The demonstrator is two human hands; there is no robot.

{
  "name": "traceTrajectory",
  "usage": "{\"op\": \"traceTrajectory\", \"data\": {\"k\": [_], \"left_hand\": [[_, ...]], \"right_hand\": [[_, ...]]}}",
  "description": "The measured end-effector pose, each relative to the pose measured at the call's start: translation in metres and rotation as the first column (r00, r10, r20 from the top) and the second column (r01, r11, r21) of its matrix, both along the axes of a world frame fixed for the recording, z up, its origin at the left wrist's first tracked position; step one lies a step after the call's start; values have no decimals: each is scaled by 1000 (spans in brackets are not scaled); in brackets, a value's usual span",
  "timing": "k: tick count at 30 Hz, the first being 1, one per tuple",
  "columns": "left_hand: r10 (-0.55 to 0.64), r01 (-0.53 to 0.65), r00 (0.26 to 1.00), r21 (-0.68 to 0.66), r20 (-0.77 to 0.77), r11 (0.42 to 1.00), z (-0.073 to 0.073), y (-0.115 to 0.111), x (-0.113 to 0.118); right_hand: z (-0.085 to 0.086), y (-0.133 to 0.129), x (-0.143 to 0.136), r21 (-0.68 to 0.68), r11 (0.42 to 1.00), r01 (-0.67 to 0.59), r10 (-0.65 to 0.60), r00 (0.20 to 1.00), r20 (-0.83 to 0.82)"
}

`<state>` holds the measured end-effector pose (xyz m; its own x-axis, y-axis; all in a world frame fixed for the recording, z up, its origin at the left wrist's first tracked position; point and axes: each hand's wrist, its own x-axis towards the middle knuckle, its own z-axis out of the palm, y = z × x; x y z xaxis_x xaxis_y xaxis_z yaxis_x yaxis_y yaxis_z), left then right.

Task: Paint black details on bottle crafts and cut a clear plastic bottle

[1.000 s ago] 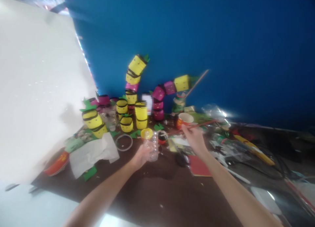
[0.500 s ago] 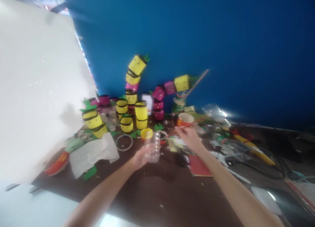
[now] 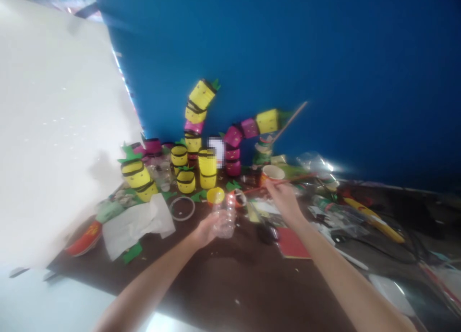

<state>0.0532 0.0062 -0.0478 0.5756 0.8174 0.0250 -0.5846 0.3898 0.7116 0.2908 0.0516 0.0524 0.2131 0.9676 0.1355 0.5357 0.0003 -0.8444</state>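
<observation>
My left hand (image 3: 209, 229) is closed around a clear plastic piece (image 3: 224, 221) above the counter (image 3: 223, 279), and my right hand (image 3: 283, 197), apart from it, pinches a thin stick (image 3: 298, 178). Bare counter lies nearest me; clutter crowds both sides. Blur hides where the stick's tip meets the plastic.

Open room lies across the near middle of the dark brown tabletop (image 3: 230, 284); beyond, a clear ribbed plastic container (image 3: 225, 224) and thin reddish stick (image 3: 304, 178) obstruct the centre, and a black-banded yellow cylindrical cup (image 3: 208, 173) stands behind them
</observation>
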Motion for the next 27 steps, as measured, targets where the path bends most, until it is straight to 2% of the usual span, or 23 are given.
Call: {"op": "traceTrajectory", "data": {"k": [8,14,16,18,21,24,27], "left_hand": [[19,-19,999,-4,30,1000,7,-2,3],[43,-43,999,-16,25,999,10,-4,2],[57,-57,998,-42,18,998,10,-4,2],[58,-58,998,-45,5,997,11,-4,3],[63,-63,998,-23,-11,998,16,-5,4],[57,-57,998,-6,-1,998,19,-5,4],[68,-68,998,16,2,998,17,-5,5]], "right_hand": [[2,-7,5,19,997,81,-79,993,-91],[-4,-15,9,44,993,113,-99,965,-241],[-5,-21,8,68,987,142,-108,924,-367],[-6,-28,7,112,979,172,-88,845,-527],[-8,-42,4,186,968,171,8,714,-700],[-10,-58,3,219,966,139,87,621,-779],[-12,-73,2,252,961,110,143,582,-800]]}}
